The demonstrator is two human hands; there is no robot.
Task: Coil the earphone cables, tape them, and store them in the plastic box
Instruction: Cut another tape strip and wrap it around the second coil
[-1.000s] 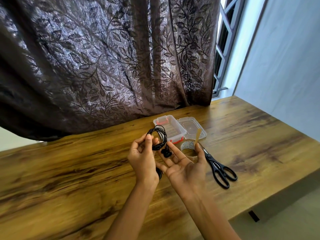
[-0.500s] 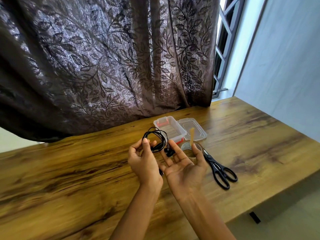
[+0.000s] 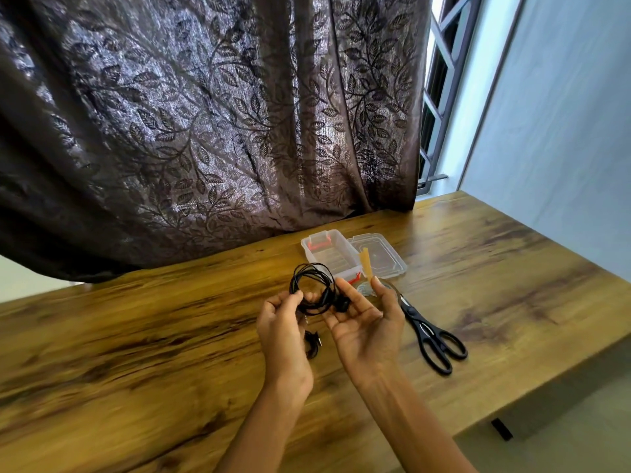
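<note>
My left hand [image 3: 281, 327] pinches a coiled black earphone cable [image 3: 312, 288] above the wooden table [image 3: 136, 353]. My right hand [image 3: 367, 322] is palm up beside it, fingers under the earbuds, and a short strip of tan tape [image 3: 366, 264] stands up from its thumb tip. A second black earphone bundle [image 3: 312, 344] lies on the table below my left hand, partly hidden. The clear plastic box [image 3: 329, 256] with red clips stands open behind my hands, its lid [image 3: 379, 256] lying to its right. A tape roll [image 3: 367, 288] lies mostly hidden behind my right hand.
Black scissors [image 3: 432, 339] lie on the table right of my right hand, handles toward me. A dark leaf-patterned curtain [image 3: 205, 114] hangs behind the table's far edge. The table's right edge drops off near a pale wall [image 3: 563, 114].
My hands have shifted slightly toward me and closer together. The tape strip moved left, nearer the coil. My left fingers have closed more tightly on the cable.
</note>
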